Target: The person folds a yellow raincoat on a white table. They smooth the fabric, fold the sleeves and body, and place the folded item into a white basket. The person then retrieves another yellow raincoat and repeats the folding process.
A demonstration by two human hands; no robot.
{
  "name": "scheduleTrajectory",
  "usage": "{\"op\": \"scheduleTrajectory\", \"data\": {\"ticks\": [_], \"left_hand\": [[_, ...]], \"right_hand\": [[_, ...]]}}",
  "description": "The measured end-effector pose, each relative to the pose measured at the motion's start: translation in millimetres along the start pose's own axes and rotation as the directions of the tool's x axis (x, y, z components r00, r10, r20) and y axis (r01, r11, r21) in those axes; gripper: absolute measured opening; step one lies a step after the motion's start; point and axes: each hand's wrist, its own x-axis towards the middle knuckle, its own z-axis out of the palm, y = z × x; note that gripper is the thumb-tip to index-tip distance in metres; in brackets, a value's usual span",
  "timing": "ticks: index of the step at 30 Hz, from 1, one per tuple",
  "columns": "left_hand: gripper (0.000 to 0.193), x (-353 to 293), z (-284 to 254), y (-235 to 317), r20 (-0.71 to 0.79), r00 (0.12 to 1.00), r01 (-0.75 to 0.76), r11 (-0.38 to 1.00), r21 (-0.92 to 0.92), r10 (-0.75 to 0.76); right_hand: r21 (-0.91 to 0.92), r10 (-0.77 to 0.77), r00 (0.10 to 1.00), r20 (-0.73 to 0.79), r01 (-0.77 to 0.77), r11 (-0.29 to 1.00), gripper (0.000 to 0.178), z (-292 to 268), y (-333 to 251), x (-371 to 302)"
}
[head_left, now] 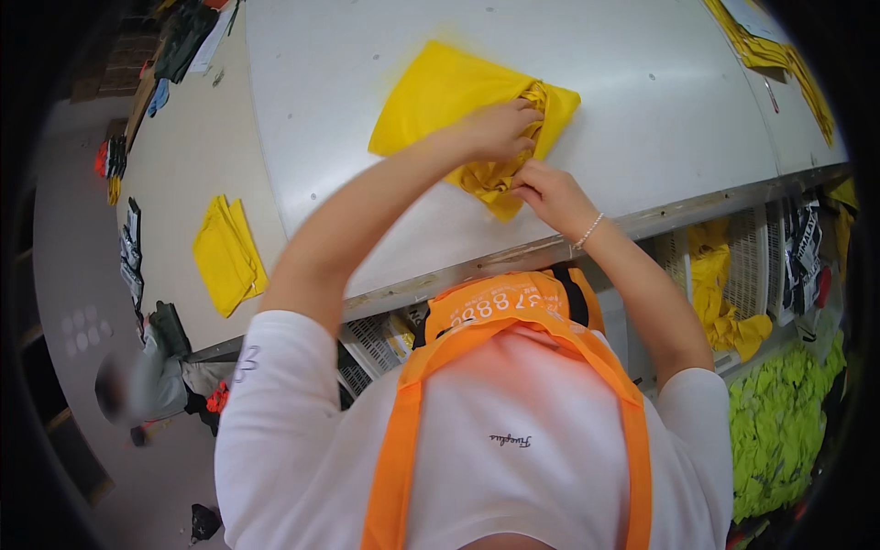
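A piece of yellow fabric [440, 87] lies on the pale tabletop in front of me, spread smooth at its far left and bunched along its near right side. My left hand [500, 130] rests over the bunched part, its fingers curled into the folds. Just nearer and to the right, my right hand [553, 195] pinches the bunched edge between thumb and fingers. The fingertips of both are partly hidden by cloth. Whether the fabric is a garment or a bag, I cannot tell.
A folded yellow cloth [227, 257] lies on the table's left part. More yellow pieces [765, 55] are stacked at the far right beside a pen [771, 95]. Below the table edge [642, 218] hang yellow fabric [720, 284] and a lime-green heap [784, 426]. A blurred person [147, 380] is at left.
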Motion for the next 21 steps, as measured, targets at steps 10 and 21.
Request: {"op": "scheduleTrajectory", "data": {"ticks": [10, 21], "left_hand": [[0.059, -23.8, 64.8, 3.0, 0.185, 0.981, -0.078, 0.990, 0.114, 0.056], [0.080, -80.8, 80.0, 34.0, -0.106, 0.985, 0.067, 0.869, -0.490, -0.136]], "right_hand": [[-0.001, 0.013, 0.982, 0.191, -0.013, 1.000, 0.005, -13.9, 5.9, -16.7], [-0.024, 0.094, 0.994, 0.063, -0.092, 0.995, 0.009, -9.2, -12.2, -44.5]]}}
